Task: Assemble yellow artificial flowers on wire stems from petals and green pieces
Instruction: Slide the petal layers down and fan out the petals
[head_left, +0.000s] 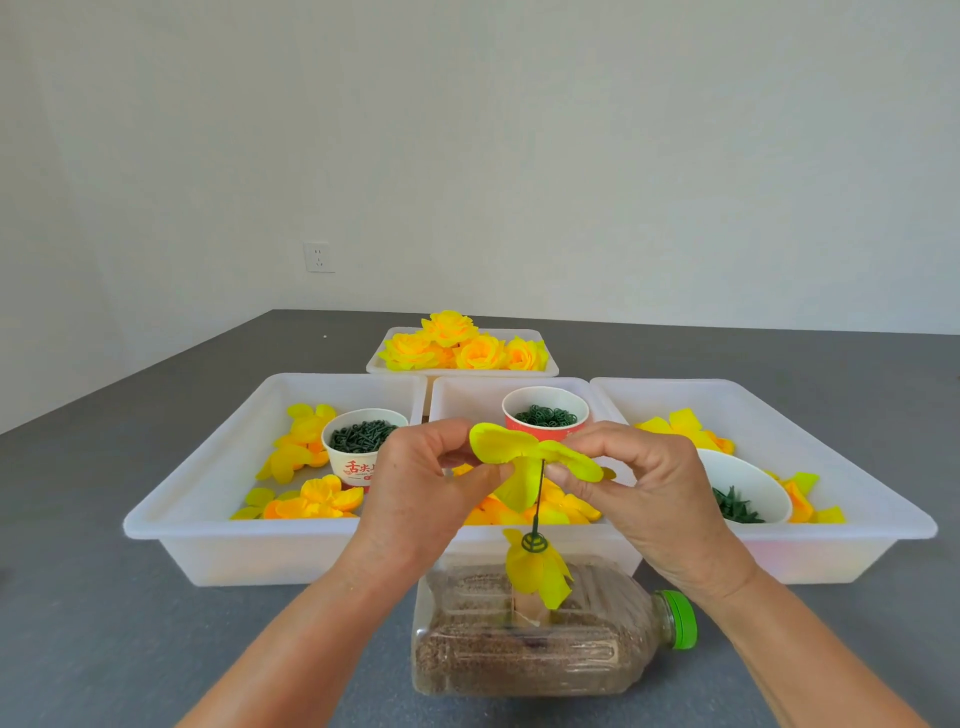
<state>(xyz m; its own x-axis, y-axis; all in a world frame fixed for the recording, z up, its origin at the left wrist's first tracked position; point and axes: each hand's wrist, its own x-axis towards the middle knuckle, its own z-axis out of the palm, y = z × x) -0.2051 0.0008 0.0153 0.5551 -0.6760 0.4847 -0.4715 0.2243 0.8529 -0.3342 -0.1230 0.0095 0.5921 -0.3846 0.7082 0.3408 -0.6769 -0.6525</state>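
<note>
Both hands — left hand (421, 483), right hand (644, 483) — pinch a yellow petal piece (506, 444) atop the wire stem (540, 493), above the near bottle (545, 644)

Bright, even, soft light, faint shadows, wide-angle bending at edges, slightly soft focus

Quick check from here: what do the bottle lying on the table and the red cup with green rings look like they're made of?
Bottle: looks like clear glossy plastic, since brown granules show through its ribbed wall; its green cap looks like opaque ridged plastic. Red cup: probably paper, with a matte white inside and a thin rolled rim, though I can't be sure from this view.
</note>
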